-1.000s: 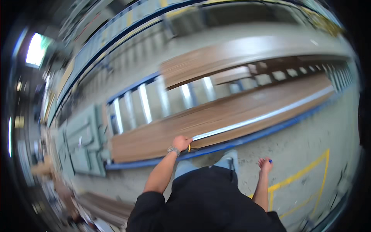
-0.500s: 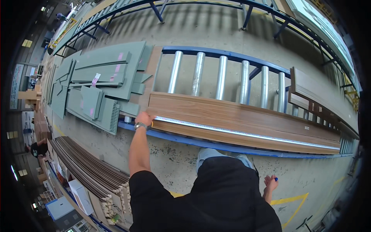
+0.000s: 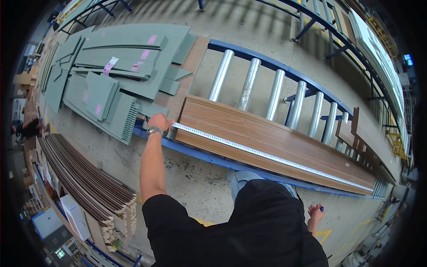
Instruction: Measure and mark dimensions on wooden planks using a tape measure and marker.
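Observation:
My left hand (image 3: 159, 122), with a wristwatch above it, is closed around the near end of a tape measure (image 3: 249, 147), just off the left end of a brown wood-grain board (image 3: 275, 137). The pulled-out blade lies along the top of the board, close to its front edge, and reaches the far right end. My fingers mostly hide the tape's case. Low on the right, away from the board, my right hand (image 3: 315, 214) is closed on a slim blue-tipped thing that looks like a pen (image 3: 321, 208).
The board lies on a blue-framed roller conveyor (image 3: 249, 83). Grey-green panels (image 3: 120, 38) with pink labels are piled to the left. More brown profiles (image 3: 369, 133) rest at the right end. Long dark strips (image 3: 82, 173) are stacked at lower left. A second conveyor (image 3: 320, 22) runs behind.
The view has turned a little. My left hand has shifted left with the tape, from over the board's end to just beyond it. My right hand stays low at the right with the pen.

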The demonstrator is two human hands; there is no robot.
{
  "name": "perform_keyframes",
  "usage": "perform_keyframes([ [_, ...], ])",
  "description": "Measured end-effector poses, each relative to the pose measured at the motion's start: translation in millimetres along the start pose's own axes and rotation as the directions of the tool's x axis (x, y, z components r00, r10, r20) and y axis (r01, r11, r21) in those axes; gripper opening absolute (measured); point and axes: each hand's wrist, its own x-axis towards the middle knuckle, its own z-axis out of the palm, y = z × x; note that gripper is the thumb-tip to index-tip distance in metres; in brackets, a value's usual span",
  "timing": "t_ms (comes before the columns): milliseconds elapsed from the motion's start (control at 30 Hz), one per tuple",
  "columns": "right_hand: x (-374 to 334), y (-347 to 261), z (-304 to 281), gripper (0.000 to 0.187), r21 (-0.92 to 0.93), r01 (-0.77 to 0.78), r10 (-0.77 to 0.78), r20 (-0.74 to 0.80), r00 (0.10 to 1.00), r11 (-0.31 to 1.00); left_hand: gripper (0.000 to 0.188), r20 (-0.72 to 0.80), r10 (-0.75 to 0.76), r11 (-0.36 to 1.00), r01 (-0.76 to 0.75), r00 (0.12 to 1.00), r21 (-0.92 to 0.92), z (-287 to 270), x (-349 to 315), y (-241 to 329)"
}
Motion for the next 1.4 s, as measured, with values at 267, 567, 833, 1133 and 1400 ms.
perform_keyframes([
  [267,4.7,-27.1,34.4,0.023,-0.120,0.091,-0.080,0.095,0.992,0.989,0.054,0.003,-0.012,0.999,0.012,1.000,-0.034,1.5,5.2,-4.1],
  [567,-9.9,-23.3,47.4,0.022,-0.096,0.106,-0.091,0.145,0.985,0.990,0.059,0.006,-0.020,1.000,0.020,1.000,-0.003,4.8,6.8,1.4],
  [833,-15.9,13.8,39.9,0.020,-0.104,-0.025,0.036,0.106,0.994,0.994,0.065,-0.020,-0.029,1.000,0.029,0.999,0.010,13.7,3.9,6.0],
  [1133,-18.3,16.4,43.6,0.019,-0.066,-0.043,0.051,0.126,0.991,0.997,0.071,-0.099,-0.019,1.000,0.021,0.995,0.013,21.3,-8.6,12.1],
  [1400,-7.9,16.5,50.5,0.021,-0.048,-0.023,0.029,0.133,0.991,0.999,0.070,-0.135,-0.013,1.000,0.013,0.991,0.000,22.1,-18.7,15.7],
])
